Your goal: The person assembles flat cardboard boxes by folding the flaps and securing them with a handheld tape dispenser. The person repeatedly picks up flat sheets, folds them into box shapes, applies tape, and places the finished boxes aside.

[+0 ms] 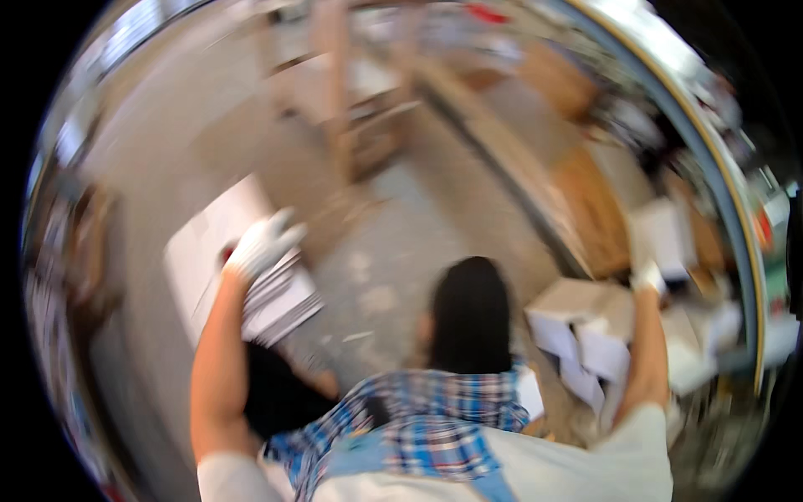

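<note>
My left hand (266,243), in a white glove, lies over a stack of flat white cardboard sheets (284,305) at the left. Its fingers look stretched out and apart, and a small red patch shows beside the wrist. A larger pale panel (196,259) of the stack reaches out to the left. Far to the right is my right hand (647,277), also gloved in white, at the lower edge of a white upright panel (663,234). Motion blur hides its fingers, so I cannot tell whether it grips the panel. White-sided cardboard boxes (585,322) stand just left of that hand.
A wooden frame stand (339,109) rises ahead. A long beam or board (502,142) runs diagonally toward brown cardboard (590,205) on the right. A curved grey rail (728,192) borders the cluttered right side. A dark rounded shape (473,314) stands before my plaid clothing.
</note>
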### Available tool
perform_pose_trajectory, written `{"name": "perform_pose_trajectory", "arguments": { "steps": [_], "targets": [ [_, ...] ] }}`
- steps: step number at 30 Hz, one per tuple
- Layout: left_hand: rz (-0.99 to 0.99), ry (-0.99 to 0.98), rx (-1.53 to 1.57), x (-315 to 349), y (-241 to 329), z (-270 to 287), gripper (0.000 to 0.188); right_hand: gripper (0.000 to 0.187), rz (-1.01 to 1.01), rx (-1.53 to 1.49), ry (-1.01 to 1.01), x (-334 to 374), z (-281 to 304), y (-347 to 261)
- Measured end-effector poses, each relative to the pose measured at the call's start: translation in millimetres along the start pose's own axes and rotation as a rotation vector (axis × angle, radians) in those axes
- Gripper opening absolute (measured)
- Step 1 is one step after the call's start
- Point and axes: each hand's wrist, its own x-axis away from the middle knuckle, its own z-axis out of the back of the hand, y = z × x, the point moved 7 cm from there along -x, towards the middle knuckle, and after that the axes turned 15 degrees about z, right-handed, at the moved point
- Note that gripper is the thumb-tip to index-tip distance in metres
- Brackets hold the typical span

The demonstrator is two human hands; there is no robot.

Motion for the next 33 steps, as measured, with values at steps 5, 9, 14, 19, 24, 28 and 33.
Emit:
{"name": "perform_pose_trajectory", "arguments": {
  "steps": [5, 9, 14, 19, 24, 28, 33],
  "targets": [
    [0.352, 0.096, 0.304, 24.2, -58.3, 69.5, 0.056, 0.046, -0.276, -0.022, -0.135, 129.4, -71.1, 68.6],
    [0.587, 0.291, 0.389, 49.4, -199.5, 66.1, 0.052, 0.038, -0.232, -0.040, -0.742, 245.9, -221.8, 15.0],
    [0.593, 0.375, 0.192, 70.1, -253.2, 10.8, 0.047, 0.034, -0.172, 0.031, -1.292, 366.7, -350.0, -34.5],
    [0.499, 0.426, -0.072, 73.1, -261.2, -46.1, 0.026, 0.041, 0.085, 0.533, -1.783, 503.2, -439.4, -8.3],
    [0.414, 0.548, -0.270, 47.4, -267.1, -75.6, 0.037, 0.051, 0.179, 0.743, -2.043, 619.7, -509.5, 79.1],
    [0.437, 0.511, -0.376, 27.4, -289.5, -96.8, 0.048, 0.063, 0.228, 0.712, -1.956, 676.8, -556.8, 170.7],
    [0.404, 0.593, -0.278, -6.7, -279.5, -94.6, 0.032, 0.083, 0.749, 0.712, -1.689, 648.0, -625.3, 288.2]
  ]
}}
